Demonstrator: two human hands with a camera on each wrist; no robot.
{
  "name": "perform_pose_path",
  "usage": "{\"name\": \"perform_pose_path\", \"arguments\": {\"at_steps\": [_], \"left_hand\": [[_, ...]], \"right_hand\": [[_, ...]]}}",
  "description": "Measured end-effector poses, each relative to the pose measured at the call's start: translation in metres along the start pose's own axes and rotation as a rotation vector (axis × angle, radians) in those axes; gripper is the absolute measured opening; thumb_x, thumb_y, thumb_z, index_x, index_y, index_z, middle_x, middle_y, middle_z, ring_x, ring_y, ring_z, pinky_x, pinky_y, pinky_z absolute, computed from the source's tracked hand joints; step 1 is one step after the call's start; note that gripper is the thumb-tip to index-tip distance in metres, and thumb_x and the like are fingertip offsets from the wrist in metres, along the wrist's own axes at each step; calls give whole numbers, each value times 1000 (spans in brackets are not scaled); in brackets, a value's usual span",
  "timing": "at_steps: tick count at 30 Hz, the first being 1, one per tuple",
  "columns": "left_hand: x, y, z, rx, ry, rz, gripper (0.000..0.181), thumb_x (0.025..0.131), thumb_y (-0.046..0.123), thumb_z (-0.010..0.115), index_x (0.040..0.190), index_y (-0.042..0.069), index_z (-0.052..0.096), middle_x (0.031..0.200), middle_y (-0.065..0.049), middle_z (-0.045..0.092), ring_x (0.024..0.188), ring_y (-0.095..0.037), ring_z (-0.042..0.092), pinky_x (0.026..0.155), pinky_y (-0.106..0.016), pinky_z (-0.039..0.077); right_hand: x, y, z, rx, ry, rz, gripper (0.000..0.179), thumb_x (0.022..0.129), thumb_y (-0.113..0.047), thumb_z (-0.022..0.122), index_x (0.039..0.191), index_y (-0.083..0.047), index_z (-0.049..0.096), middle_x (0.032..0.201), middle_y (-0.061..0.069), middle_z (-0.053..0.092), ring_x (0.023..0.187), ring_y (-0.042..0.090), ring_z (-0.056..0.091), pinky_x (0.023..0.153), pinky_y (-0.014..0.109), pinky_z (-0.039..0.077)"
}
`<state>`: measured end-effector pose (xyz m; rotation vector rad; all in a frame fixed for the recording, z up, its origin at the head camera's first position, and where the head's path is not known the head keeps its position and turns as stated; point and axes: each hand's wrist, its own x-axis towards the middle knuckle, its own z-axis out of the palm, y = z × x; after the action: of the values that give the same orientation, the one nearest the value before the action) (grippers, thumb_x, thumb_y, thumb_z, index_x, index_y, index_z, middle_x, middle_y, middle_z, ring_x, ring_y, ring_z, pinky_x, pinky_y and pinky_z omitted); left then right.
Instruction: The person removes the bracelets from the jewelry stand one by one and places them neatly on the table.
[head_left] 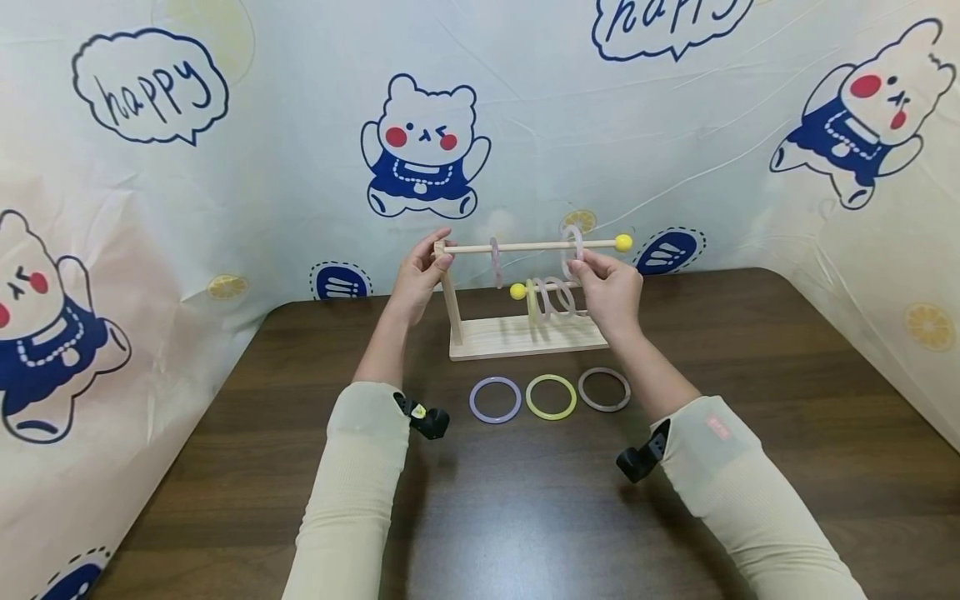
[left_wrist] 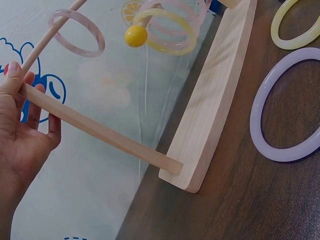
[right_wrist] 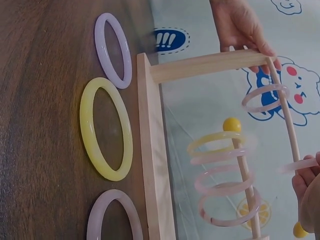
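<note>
A pale ring (head_left: pixel 579 242) sits around the upper rod (head_left: pixel 528 247) of a wooden stand (head_left: pixel 487 344), near its yellow end ball (head_left: pixel 622 242); the right hand (head_left: pixel 615 292) pinches it between thumb and fingers. The left hand (head_left: pixel 417 279) grasps the rod's other end; its own wrist view shows the thumb over the corner where rod and upright (left_wrist: pixel 107 131) meet. Another pale ring (head_left: pixel 495 258) hangs between the hands. On the lower rod (right_wrist: pixel 255 231), the right wrist view separates a yellow ring (right_wrist: pixel 192 146) from pale pink ones that overlap in the left wrist view. Three rings lie before the stand on the dark surface (head_left: pixel 525 500), purple (head_left: pixel 473 402), yellow (head_left: pixel 528 398) and pale (head_left: pixel 581 389); only the head view shows all three whole. Behind stands a bear-printed cloth (head_left: pixel 300 167).
</note>
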<state>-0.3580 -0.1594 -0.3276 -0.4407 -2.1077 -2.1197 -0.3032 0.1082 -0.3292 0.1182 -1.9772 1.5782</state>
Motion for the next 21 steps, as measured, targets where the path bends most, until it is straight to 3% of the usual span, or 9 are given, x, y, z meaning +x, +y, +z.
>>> {"name": "perform_pose_path", "arguments": {"at_steps": [15,21], "left_hand": [[0,1,-1,8,-8,2,46,93,12,53,138,12,44,129,-15,49,100,-12,48,85,-28,38],[-10,18,5,-1,-23,-15,46,94,7,49,139,6,39,134,-24,41,98,-10,47,84,-27,37]], "right_hand": [[-1,1,-4,9,37,15,20,84,-9,69,99,3,70,93,15,68,82,13,65,65,17,49],[-1,4,-5,11,61,8,18,84,-7,69,99,2,71,92,15,68,80,11,64,64,15,48]]}}
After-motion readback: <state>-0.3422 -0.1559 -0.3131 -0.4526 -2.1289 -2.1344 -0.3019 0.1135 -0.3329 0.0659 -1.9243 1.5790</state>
